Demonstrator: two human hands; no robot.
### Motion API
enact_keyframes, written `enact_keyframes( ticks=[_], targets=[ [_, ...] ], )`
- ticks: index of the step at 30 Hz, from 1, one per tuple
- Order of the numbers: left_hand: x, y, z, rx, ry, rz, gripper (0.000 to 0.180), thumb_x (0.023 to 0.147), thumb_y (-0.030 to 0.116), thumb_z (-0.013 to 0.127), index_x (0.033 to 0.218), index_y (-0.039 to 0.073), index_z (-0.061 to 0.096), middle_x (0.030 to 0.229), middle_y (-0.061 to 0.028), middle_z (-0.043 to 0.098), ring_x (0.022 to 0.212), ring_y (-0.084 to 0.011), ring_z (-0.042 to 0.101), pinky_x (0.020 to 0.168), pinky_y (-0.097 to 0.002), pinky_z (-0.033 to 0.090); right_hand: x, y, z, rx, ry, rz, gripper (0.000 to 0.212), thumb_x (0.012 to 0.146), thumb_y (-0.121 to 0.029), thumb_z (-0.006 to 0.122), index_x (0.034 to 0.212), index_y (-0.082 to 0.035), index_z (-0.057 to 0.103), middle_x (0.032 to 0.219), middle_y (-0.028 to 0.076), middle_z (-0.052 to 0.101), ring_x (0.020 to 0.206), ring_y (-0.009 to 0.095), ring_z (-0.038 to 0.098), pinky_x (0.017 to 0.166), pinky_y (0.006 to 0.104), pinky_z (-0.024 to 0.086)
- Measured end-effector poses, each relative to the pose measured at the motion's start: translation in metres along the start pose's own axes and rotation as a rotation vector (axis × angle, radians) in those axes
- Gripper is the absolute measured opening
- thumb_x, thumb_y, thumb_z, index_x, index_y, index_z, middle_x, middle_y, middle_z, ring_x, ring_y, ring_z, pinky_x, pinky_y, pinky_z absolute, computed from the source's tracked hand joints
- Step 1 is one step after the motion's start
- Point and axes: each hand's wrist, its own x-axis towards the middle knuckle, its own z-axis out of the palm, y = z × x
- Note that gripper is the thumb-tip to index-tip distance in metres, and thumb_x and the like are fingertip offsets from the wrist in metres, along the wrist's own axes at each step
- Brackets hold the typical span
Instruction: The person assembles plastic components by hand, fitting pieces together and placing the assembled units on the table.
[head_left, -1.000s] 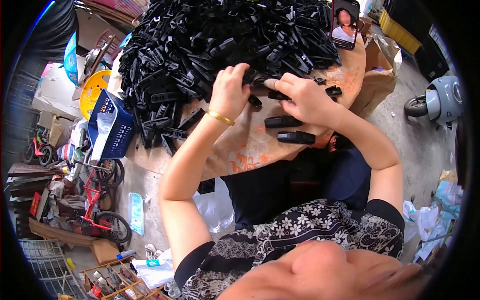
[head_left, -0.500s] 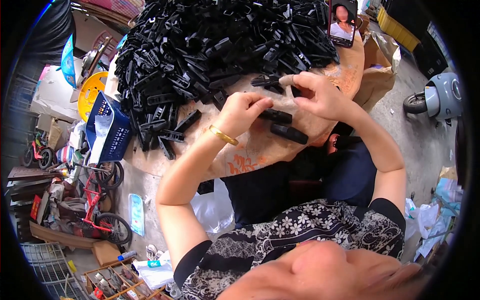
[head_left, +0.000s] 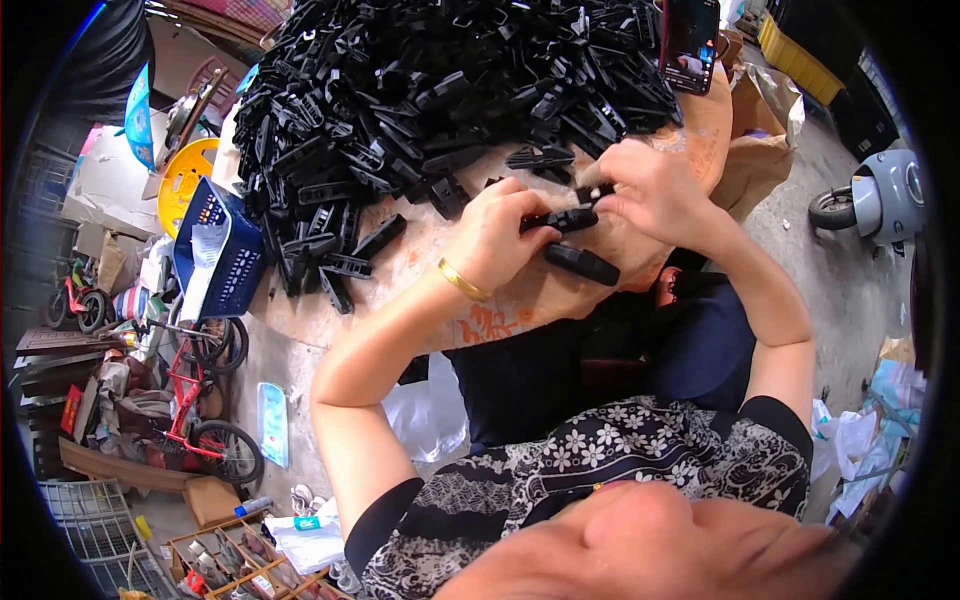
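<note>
grey floor (head_left: pixel 840 300) shows beyond the tabletop (head_left: pixel 705 125). toward its near edge, the left hand (head_left: pixel 497 235) pinches a black part (head_left: pixel 572 218); the right hand (head_left: pixel 652 195) curls close by its end, hold unclear to me. i'd judge that end is being worked; next calls for a steady left pinch.

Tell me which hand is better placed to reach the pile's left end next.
Probably the left hand: it sits nearer the left end of the black pile, though it pinches a black piece; the right hand is farther off.
</note>
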Motion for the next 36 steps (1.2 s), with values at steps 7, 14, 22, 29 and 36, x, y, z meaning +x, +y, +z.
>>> enact_keyframes(
  ticks=[7, 14, 22, 29, 36],
  targets=[
    [0.001, -0.002, -0.002, 0.017, 0.016, -0.020, 0.022, 0.067, 0.015, 0.077, 0.081, 0.002, 0.067, 0.079, -0.0127, 0.059, 0.078, -0.0319, 0.059, 0.070, -0.0373, 0.048, -0.001, -0.005, -0.003, -0.048, -0.119, -0.092, 0.022, 0.068, -0.014, 0.072, 0.082, -0.003, 0.059, 0.083, 0.011, 0.057, 0.084, 0.031, 0.053, 0.072, 0.0402, 0.045],
    [0.007, -0.003, 0.007, -0.052, 0.020, 0.058, 0.022, 0.064, 0.015, 0.079, 0.075, 0.001, 0.065, 0.076, -0.0121, 0.059, 0.076, -0.0309, 0.059, 0.067, -0.0371, 0.047, 0.003, 0.004, 0.011, 0.096, -0.127, -0.148, 0.017, 0.067, -0.013, 0.070, 0.076, -0.004, 0.060, 0.072, 0.011, 0.054, 0.075, 0.031, 0.054, 0.066, 0.0397, 0.045],
    [0.015, -0.003, -0.010, 0.049, -0.042, 0.171, 0.021, 0.068, 0.014, 0.078, 0.081, 0.003, 0.066, 0.080, -0.0106, 0.060, 0.079, -0.0293, 0.057, 0.071, -0.0362, 0.047, 0.007, -0.008, -0.002, 0.215, -0.256, -0.160, 0.018, 0.069, -0.018, 0.070, 0.076, -0.004, 0.061, 0.069, 0.011, 0.056, 0.072, 0.029, 0.056, 0.063, 0.0385, 0.045],
    [0.041, -0.033, -0.002, 0.329, 0.251, 0.295, 0.024, 0.071, 0.010, 0.071, 0.094, 0.004, 0.064, 0.094, -0.0112, 0.062, 0.089, -0.0317, 0.054, 0.082, -0.0379, 0.047, 0.023, -0.003, 0.021, -0.055, 0.112, -0.077, 0.021, 0.077, -0.025, 0.068, 0.087, -0.007, 0.064, 0.079, 0.008, 0.059, 0.077, 0.026, 0.059, 0.066, 0.0360, 0.048],
    [0.029, -0.021, -0.008, 0.311, 0.229, 0.045, 0.025, 0.070, 0.007, 0.068, 0.092, 0.002, 0.058, 0.091, -0.0136, 0.059, 0.090, -0.0315, 0.056, 0.079, -0.0380, 0.048, 0.030, 0.009, 0.044, -0.184, -0.016, -0.064, 0.019, 0.075, -0.015, 0.069, 0.090, -0.005, 0.062, 0.088, 0.009, 0.060, 0.087, 0.028, 0.056, 0.075, 0.0364, 0.048]
  ],
)
